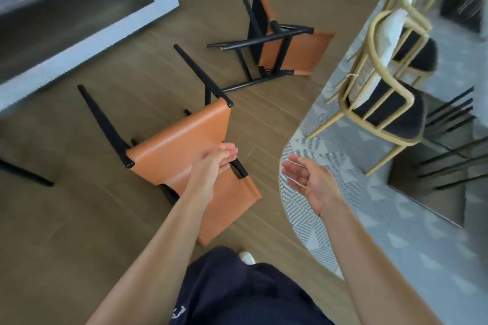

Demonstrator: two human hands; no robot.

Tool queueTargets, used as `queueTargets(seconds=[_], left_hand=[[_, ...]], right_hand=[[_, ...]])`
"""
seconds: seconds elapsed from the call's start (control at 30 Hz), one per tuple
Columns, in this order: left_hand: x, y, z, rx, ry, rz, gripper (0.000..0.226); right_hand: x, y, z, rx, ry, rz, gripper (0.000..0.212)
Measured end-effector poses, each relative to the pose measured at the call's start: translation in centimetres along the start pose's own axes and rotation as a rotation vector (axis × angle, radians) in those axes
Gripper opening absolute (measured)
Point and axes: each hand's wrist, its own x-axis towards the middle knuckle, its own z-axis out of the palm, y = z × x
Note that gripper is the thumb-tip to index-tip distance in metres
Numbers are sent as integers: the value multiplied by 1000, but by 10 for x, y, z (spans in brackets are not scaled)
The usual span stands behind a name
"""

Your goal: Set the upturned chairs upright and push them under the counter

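Orange leather, black-legged near chair [179,145] lies overturned on wooden floor [79,219]; a second like chair [303,53] lies beyond. Left hand [214,166], straight-fingered, reaches the near chair's frame; right hand [303,179] hangs released.

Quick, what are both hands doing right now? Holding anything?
Left hand: open, straight fingers touching the tipped-over orange leather chair with black legs.
Right hand: open, holding nothing.

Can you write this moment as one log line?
near chair: tipped over | left grip: touching it | right grip: open, empty | far chair: tipped over
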Motion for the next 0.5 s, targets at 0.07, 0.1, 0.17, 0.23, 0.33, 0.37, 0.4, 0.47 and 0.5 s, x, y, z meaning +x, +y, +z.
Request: queueTargets(seconds=[0.07, 0.1, 0.17, 0.23, 0.33, 0.37, 0.4, 0.47, 0.5], left_hand=[[-6, -5, 4, -20, 40, -7, 25], [-8, -5, 5, -31, 62, -4, 25], [-14, -5, 3, -44, 99, 13, 24], [-18, -4, -1, -47, 123, 36, 24], [-23, -3, -10, -79, 172, 57, 23], [-26, -3, -13, -94, 190, 61, 22], [-28, -3, -17, -105, 206, 69, 21], [-31, -5, -23, -113, 228, 81, 20], [-33, -7, -27, -114, 239, 82, 20]], right_hand=[[5, -2, -5, -18, -27, 16, 22], [6, -1, -6, -23, -43, 24, 22], [8, 1, -6, -36, -71, 40, 22], [10, 4, -3, -48, -92, 51, 23], [12, 8, 5, -66, -125, 61, 22], [12, 9, 9, -75, -132, 67, 22], [12, 9, 13, -86, -143, 72, 22], [13, 7, 21, -99, -159, 81, 22], [14, 6, 26, -98, -163, 88, 22]])
